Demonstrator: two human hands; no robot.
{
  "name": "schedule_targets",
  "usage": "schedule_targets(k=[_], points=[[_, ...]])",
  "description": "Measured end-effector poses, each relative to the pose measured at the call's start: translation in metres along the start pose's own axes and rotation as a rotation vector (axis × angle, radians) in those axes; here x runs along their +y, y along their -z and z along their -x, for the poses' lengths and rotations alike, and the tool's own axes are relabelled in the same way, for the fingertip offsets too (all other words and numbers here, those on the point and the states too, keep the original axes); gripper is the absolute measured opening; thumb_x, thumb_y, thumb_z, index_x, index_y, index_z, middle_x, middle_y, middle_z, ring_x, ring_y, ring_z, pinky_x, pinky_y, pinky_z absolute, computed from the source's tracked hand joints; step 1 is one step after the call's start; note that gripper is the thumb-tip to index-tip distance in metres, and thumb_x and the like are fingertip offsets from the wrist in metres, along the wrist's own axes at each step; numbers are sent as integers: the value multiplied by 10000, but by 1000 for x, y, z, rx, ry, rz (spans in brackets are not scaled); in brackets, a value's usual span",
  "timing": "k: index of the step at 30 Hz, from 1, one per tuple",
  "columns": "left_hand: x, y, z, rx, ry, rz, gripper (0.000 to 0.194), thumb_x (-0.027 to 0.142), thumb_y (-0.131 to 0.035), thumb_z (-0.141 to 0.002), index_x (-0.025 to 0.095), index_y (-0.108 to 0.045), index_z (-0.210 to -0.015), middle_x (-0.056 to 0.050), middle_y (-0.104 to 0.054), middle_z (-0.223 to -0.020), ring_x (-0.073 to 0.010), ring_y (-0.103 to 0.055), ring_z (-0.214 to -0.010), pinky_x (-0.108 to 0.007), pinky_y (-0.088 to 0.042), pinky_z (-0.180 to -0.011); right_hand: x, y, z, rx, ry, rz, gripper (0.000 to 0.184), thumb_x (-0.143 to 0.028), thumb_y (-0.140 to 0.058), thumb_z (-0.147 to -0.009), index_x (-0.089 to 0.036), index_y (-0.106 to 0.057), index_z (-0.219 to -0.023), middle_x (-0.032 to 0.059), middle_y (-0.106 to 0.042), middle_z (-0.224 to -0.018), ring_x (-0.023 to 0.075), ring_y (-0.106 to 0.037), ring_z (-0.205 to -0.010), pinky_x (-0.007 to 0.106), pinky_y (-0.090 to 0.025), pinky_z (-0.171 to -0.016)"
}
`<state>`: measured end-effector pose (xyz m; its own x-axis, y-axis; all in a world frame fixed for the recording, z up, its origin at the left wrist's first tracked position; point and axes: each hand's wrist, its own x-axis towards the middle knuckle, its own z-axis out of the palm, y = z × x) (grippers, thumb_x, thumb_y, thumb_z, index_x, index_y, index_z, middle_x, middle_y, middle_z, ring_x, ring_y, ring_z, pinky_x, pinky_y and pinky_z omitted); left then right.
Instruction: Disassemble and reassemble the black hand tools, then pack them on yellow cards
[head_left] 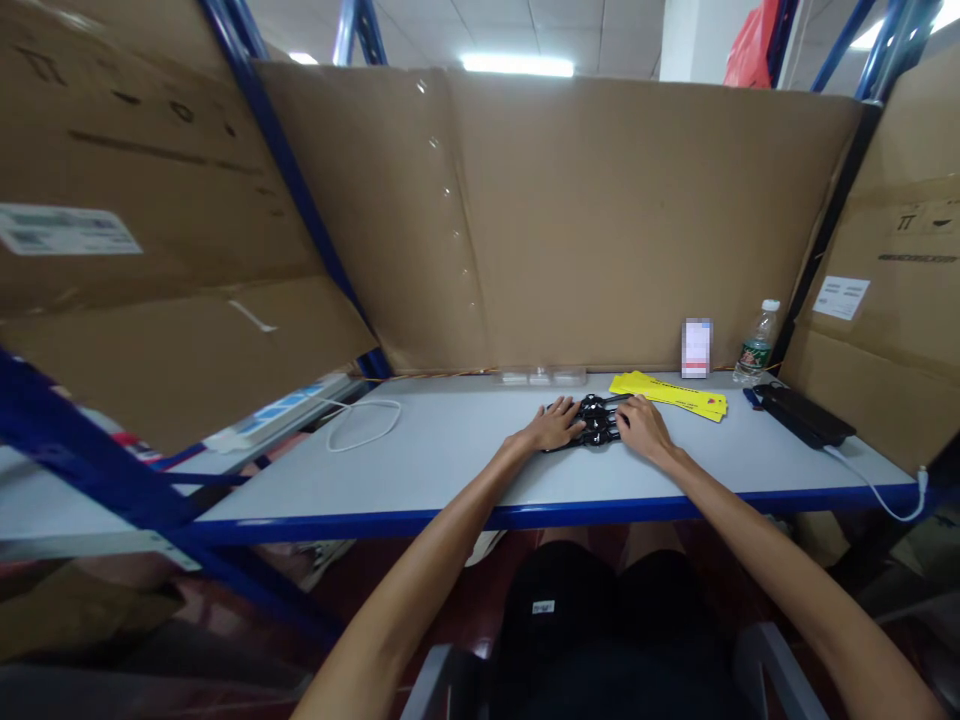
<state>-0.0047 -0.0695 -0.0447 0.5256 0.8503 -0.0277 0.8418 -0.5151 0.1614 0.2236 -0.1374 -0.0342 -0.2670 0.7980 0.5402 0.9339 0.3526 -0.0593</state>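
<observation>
Several glossy black pieces with thin arms (596, 422) lie side by side on the grey tabletop (450, 460), their kind too small to make out. My left hand (553, 425) rests flat over their left ends, fingers stretched and a little apart. On the other side my right hand (643, 428) bends its fingers round the right ends. Parts of the black pieces are hidden under both hands. Just behind my right hand lie yellow printed strips (675, 393), fanned over one another.
A phone (696, 348) leans upright at the back, near a water bottle (756, 343). To the right lies a black case (802, 414) beside a white cable (874, 480). Clear plastic holders (541, 377) stand along the cardboard wall (600, 220). Another white cable (365, 405) curls at left.
</observation>
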Motion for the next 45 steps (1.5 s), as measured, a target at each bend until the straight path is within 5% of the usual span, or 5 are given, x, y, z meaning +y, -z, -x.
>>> schedule_targets(k=[9,30,40,45], points=[[-25,9,21,-43,74,-33,655,472,-214,-1042,231,-180,-1650,-126,-104,-1724,-331,-49,-1595,-682,-164,-1208,-4,4,4,34,185,-42,201,-181,-553,-947,-176,-743,-883,95,-688,-945,246,-558,-984,371,-431,-945],[-161,23,116,36,296,-67,653,455,-198,-1041,215,-205,-1648,-122,-138,-1716,-297,-77,-1597,-654,-164,-1220,-3,2,1,-89,133,-87,243,-191,-525,-931,-188,-739,-815,98,-688,-872,243,-571,-940,331,-407,-797],[-158,27,126,96,285,-80,652,429,-228,-1037,180,-217,-1639,-136,-173,-1713,-291,-104,-1596,-621,-141,-1239,-3,1,1,-83,139,-71,229,-193,-541,-934,-195,-725,-798,90,-681,-852,242,-577,-937,328,-410,-787],[-110,31,135,534,189,-100,555,283,-268,-1032,186,-391,-1564,-142,-383,-1635,-278,-281,-1540,-526,-239,-1245,-5,1,1,-57,95,-77,245,-182,-509,-960,-190,-725,-845,98,-693,-903,239,-586,-967,325,-411,-838]])
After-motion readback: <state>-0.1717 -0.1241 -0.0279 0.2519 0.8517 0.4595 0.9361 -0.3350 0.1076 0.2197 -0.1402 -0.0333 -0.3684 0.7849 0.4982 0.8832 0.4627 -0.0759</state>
